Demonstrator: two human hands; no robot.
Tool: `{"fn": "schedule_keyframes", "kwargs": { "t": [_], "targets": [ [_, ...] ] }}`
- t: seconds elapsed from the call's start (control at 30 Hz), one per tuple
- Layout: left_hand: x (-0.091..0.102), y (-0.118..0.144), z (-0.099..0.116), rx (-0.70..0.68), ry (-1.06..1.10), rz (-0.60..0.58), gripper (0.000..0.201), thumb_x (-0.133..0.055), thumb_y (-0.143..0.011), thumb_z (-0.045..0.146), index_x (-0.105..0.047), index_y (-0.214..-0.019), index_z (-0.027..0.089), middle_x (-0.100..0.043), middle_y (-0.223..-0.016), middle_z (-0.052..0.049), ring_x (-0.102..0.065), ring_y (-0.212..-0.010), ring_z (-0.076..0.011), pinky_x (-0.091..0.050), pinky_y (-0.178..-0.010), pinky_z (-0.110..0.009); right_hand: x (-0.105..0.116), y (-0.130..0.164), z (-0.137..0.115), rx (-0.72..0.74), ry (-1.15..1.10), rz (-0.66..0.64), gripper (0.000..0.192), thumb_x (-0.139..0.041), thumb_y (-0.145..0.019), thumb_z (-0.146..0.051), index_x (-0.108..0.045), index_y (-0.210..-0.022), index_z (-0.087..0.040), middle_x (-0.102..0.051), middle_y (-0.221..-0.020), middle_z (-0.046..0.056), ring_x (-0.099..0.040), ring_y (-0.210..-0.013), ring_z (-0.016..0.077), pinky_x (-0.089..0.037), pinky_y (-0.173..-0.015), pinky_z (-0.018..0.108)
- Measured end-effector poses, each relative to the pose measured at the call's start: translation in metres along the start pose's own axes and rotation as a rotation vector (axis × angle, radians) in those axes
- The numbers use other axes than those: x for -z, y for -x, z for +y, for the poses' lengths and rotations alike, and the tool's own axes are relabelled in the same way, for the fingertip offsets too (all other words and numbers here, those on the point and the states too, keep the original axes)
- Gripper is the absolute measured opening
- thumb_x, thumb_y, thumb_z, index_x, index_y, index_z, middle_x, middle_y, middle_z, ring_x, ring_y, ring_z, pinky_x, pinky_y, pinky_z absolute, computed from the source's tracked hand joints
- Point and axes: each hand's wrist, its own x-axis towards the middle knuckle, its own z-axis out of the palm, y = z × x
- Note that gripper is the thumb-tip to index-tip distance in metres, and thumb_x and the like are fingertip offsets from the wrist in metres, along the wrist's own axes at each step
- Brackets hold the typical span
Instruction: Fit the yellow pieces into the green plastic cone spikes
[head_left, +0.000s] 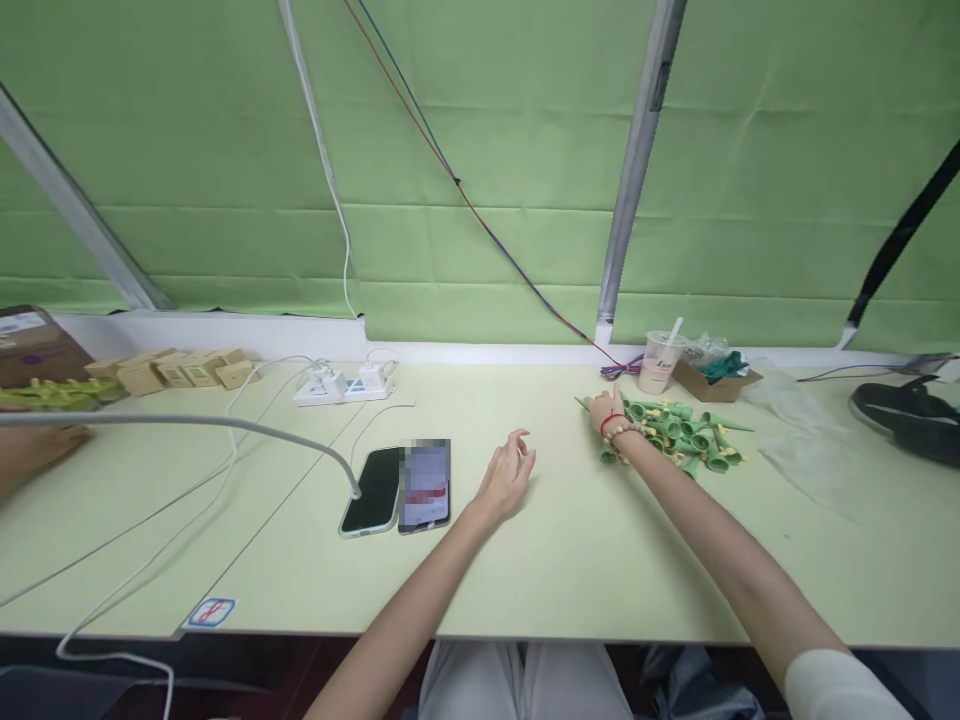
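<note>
The green cones (pixel 679 425) lie in a loose heap on the tabletop (pixel 562 560), right of the middle of the frame. They are hollow and tapering, with round mouths facing different ways and small yellow bits scattered among them. The right hand (pixel 604 408) is at the heap's left edge, fingers bent; a green tip shows beside them, but whether its grip is closed on a cone I cannot tell. The left hand (pixel 508 480), near the centre, is loosely curled, its grip partly open with nothing in it.

The right wrist covers some cones. Just above the heap stand a cup (pixel 658 365) and a small brown box (pixel 712 385); a clear bag (pixel 810 460) lies to its right. Left of centre, two phones (pixel 426 490) lie side by side, a grey cable (pixel 255 428) crossing one.
</note>
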Motion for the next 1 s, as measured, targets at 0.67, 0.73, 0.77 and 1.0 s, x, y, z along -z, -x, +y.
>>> {"fn": "schedule_keyframes", "kwargs": {
  "t": [0.67, 0.73, 0.77, 1.0],
  "targets": [
    [-0.002, -0.006, -0.004, -0.132, -0.119, 0.091, 0.029, -0.03, -0.084, 0.016, -0.042, -0.111, 0.017, -0.052, -0.094, -0.006, -0.05, -0.086, -0.0161, -0.037, -0.081, -0.033, -0.003, 0.021, -0.037, -0.06, 0.08, -0.128, 0.034, -0.04, -0.076, 0.003, -0.06, -0.1, -0.011, -0.061, -0.1, 0.019, -0.057, -0.097, 0.0252, -0.035, -0.082, 0.036],
    [-0.002, -0.006, -0.005, -0.136, -0.127, 0.078, 0.029, -0.03, -0.084, 0.016, -0.043, -0.11, 0.017, -0.052, -0.093, -0.006, -0.05, -0.086, -0.0161, -0.037, -0.081, -0.033, 0.001, 0.024, -0.031, -0.066, 0.048, -0.112, 0.033, -0.04, -0.076, 0.003, -0.061, -0.098, -0.012, -0.061, -0.1, 0.019, -0.058, -0.096, 0.0257, -0.035, -0.084, 0.038],
    [-0.001, -0.006, -0.005, -0.136, -0.132, 0.07, 0.029, -0.03, -0.084, 0.016, -0.043, -0.11, 0.017, -0.052, -0.093, -0.006, -0.05, -0.086, -0.0163, -0.037, -0.081, -0.033, 0.004, 0.026, -0.028, -0.064, 0.029, -0.101, 0.034, -0.04, -0.076, 0.003, -0.061, -0.097, -0.012, -0.06, -0.102, 0.018, -0.058, -0.095, 0.0255, -0.036, -0.083, 0.038],
    [0.0, -0.005, -0.002, -0.17, -0.151, 0.184, 0.054, -0.042, -0.081, 0.022, -0.025, -0.132, 0.018, -0.044, -0.123, -0.012, -0.042, -0.113, -0.021, -0.033, -0.093, -0.037, 0.013, 0.045, -0.047, 0.079, -0.863, 0.07, 0.035, -0.055, -0.07, -0.01, -0.06, -0.103, -0.017, -0.064, -0.098, 0.007, -0.06, -0.091, 0.0168, -0.046, -0.077, 0.028]
  ]
}}
